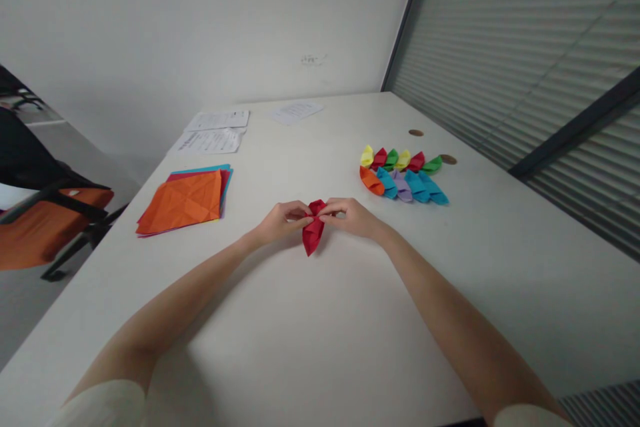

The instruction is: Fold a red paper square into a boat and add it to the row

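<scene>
While a flat white table (320, 320) spread before me, square coloured paper sheets (185, 199) lay stacked near its left edge, two rows of multicoloured folded-paper pieces (401, 185) towards its right. Between those edges, my left hand (284, 221) and right hand (353, 217) pinched a pointed red folded-paper piece (313, 235). I judged I was shaping its folds; next, even fingertip pressure seemed needed.
</scene>
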### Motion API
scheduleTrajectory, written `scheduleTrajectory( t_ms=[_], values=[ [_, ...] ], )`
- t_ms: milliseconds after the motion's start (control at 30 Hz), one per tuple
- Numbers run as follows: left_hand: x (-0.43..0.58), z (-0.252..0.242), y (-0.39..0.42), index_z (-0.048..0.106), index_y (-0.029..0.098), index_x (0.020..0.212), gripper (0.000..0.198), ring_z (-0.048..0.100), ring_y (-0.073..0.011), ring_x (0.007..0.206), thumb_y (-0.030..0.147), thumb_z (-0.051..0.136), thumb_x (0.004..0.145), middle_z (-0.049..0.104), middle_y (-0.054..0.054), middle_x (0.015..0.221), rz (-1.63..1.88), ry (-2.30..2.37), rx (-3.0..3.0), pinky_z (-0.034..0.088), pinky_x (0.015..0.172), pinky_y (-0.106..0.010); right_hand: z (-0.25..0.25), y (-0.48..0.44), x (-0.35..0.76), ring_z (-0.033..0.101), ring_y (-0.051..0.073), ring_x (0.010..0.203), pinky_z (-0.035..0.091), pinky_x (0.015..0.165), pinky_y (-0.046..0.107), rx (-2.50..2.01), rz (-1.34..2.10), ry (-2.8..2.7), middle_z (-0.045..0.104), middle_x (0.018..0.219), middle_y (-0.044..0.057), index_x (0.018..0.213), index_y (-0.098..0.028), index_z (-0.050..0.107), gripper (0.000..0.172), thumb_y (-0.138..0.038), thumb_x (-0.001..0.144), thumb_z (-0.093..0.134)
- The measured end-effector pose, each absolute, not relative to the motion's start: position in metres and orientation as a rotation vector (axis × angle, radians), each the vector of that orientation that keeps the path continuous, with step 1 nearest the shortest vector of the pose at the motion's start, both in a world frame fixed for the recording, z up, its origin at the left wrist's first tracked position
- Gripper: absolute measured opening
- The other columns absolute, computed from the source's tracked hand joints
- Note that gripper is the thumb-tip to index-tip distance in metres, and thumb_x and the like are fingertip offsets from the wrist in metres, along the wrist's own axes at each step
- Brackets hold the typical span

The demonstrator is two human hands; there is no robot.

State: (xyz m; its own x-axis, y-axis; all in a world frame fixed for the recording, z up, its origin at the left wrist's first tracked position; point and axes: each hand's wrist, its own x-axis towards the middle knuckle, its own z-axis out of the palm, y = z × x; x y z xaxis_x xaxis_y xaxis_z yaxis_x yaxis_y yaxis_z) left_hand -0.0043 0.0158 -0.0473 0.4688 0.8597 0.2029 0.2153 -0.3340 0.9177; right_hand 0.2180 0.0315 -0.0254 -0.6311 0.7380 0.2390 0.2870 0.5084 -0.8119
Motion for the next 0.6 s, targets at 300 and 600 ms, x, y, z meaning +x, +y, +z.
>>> scheduleTrajectory(
  t_ms=[300,600],
  values=[
    [-0.003,-0.055,0.018,0.063,0.013,0.084,0.029,0.068,-0.0157,0.077,0.039,0.075,0.074,0.072,-0.007,0.085,1.007,0.876,1.671,0.056,0.078,-0.032,-0.031,0.035,0.219,0.061,0.015,0.076,0.046,0.069,0.028,-0.831,1.030,-2.128,0.068,0.084,0.004,0.086,-0.021,0.077,0.016,-0.032,0.083,0.066],
    [0.005,-0.053,0.010,0.059,0.015,0.098,0.030,0.069,-0.0163,0.084,0.034,0.072,0.078,0.071,-0.007,0.093,1.122,0.878,1.759,0.056,0.083,-0.033,-0.042,0.029,0.200,0.060,0.018,0.095,0.049,0.091,0.037,-0.825,0.720,-2.012,0.057,0.099,0.006,0.078,-0.021,0.075,0.009,-0.023,0.082,0.067]
  ],
)
